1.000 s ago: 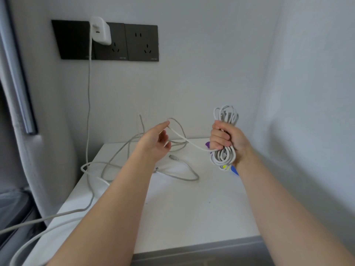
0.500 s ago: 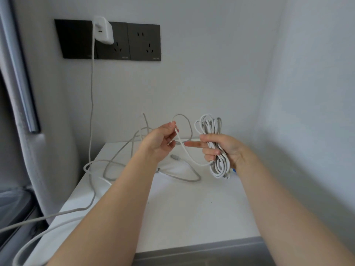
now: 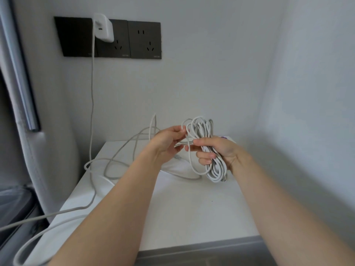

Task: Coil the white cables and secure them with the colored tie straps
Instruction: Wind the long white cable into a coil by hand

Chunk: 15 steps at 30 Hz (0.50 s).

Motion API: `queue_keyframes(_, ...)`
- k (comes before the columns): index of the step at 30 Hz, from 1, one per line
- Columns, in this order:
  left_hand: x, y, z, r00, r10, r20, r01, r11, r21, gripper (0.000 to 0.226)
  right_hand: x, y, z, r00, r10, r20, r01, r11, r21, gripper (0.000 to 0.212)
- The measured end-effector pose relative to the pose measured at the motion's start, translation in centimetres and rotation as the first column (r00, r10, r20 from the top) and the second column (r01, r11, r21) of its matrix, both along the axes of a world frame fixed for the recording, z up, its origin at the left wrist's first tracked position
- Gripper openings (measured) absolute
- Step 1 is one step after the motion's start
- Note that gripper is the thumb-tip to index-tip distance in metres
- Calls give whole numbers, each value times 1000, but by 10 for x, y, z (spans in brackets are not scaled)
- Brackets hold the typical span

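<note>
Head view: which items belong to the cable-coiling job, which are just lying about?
Job: white cable coil in right hand; loose white cable strand pinched by left hand; purple tie strap behind it.
Bystanders: white plug-in charger; black wall sockets; white table.

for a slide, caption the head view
Right hand grips a white cable coil while left hand pinches the loose strand.

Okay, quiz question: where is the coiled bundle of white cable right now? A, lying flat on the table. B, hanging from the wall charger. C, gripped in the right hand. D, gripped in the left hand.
C: the right hand grips the coiled bundle above the table, while the left hand only pinches a loose strand beside it.
</note>
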<state>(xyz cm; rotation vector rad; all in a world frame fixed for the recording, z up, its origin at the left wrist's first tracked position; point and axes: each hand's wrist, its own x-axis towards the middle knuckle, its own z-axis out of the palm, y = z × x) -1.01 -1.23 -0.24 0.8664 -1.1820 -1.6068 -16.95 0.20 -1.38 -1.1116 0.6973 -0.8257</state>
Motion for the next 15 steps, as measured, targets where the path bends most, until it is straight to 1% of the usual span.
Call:
queue_keyframes(2, 1, -1, -1, 995, -54, -87, 60, 996, 64, 20, 1, 1, 1, 1000, -1, 3, 1, 1000, 0, 13)
queue_keyframes(4, 4, -1, 0, 976, -4, -220, 44, 983, 176, 20, 1, 3, 1, 1000, 6, -15, -6, 1000, -6, 11)
queue_keyframes(6, 7, -1, 3, 953, 56, -299, 18, 971, 239, 17, 1, 4, 2, 999, -1, -44, 1, 1000, -5, 10)
queue_keyframes(8, 8, 0, 4, 950, 84, -300, -10, 971, 239, 18, 1, 4, 2, 997, -24, -67, 24, 1000, 8, 9)
queue_keyframes(12, 6, -2, 2, 972, 150, -180, -111, 971, 210, 19, 1, 4, 2, 995, -23, -100, 25, 999, 21, 8)
queue_keyframes(15, 4, -2, 0, 974, 149, -168, -112, 970, 215, 19, 1, 6, 2, 991, -8, -133, 10, 1000, 10, 9)
